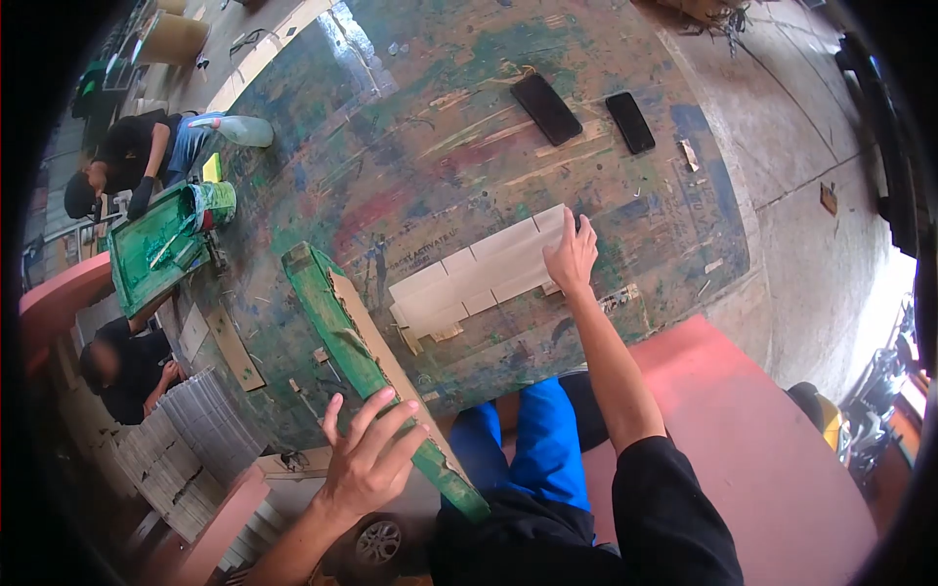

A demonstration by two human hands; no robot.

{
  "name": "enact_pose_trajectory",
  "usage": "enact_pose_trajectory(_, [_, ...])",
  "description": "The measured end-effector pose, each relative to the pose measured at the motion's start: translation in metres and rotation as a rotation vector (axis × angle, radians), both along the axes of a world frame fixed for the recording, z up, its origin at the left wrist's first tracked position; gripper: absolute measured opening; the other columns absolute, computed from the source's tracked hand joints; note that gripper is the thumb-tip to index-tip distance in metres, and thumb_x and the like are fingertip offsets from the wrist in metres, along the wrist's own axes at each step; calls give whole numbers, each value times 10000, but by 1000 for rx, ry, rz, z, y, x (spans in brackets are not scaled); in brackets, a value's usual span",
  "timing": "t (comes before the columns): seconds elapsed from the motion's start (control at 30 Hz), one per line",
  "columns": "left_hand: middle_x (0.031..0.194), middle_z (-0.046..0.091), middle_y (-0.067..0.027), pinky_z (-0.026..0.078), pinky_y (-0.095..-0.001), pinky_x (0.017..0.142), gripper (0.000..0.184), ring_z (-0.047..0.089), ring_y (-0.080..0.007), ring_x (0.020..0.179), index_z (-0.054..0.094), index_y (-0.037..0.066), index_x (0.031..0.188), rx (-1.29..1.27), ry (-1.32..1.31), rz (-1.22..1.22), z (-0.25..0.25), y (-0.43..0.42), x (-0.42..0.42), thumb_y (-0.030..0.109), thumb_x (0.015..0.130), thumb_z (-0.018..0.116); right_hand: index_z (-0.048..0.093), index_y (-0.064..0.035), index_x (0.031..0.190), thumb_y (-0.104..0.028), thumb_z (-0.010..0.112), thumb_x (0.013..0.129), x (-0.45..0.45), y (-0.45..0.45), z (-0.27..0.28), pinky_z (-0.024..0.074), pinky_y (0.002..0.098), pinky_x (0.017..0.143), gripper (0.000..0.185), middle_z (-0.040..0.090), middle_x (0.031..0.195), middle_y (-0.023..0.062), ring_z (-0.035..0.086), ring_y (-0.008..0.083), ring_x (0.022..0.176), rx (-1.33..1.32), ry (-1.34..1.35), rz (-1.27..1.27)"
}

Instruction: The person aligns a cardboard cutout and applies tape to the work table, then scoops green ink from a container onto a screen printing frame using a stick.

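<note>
A slotted piece of pale cardboard [479, 269] lies flat on the paint-stained table [420, 176]. My right hand [572, 254] is at its right end, fingers bent over the edge; whether they pinch it is hard to tell. A long green-painted bar [357, 352] with torn cardboard along one side lies to the left of the slotted piece, its near end by my lap. My left hand [371, 449] rests at the bar's lower part with its fingers spread.
Two black phones [547, 109] [630, 122] lie at the far right. At the left are a green tray [161, 249], a paint-smeared bucket [213, 205], a plastic bottle [244, 130] and stacked cardboard [186, 444]. Two people [127, 161] [127, 366] are beyond the table's left edge.
</note>
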State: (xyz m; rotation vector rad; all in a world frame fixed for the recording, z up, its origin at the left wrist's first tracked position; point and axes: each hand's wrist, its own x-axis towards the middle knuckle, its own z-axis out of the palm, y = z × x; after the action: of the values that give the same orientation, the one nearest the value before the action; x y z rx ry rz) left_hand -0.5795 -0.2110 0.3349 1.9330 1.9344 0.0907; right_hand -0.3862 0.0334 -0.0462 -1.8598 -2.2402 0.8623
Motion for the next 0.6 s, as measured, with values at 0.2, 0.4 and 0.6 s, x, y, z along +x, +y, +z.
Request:
enact_pose_trajectory(0.2, [1289,625,-36,147,-606,1185,369,474,-290,1360,753,158,1011,-14,1,5,1,0,1,10,690,648,388,-130,1505,-168,752,752,0,-6,6,417,546,1028,837,451,1406,183,444,414,1303,-41,34,13])
enact_pose_trajectory(0.4, [1296,627,-17,148,-591,1186,354,478,-263,1361,738,178,1031,-24,25,3,3,3,3,37,711,684,415,-131,1483,-173,762,730,3,-11,1,479,539,957,830,435,1431,193,449,425,1286,44,23,62])
enact_pose_trajectory(0.6, [1305,624,-8,146,-588,1190,350,477,-250,1364,731,188,1039,-27,36,15,2,1,4,44,722,700,499,-126,1435,-185,749,736,10,-17,-4,475,536,980,744,399,1485,209,418,424,1332,62,-11,129])
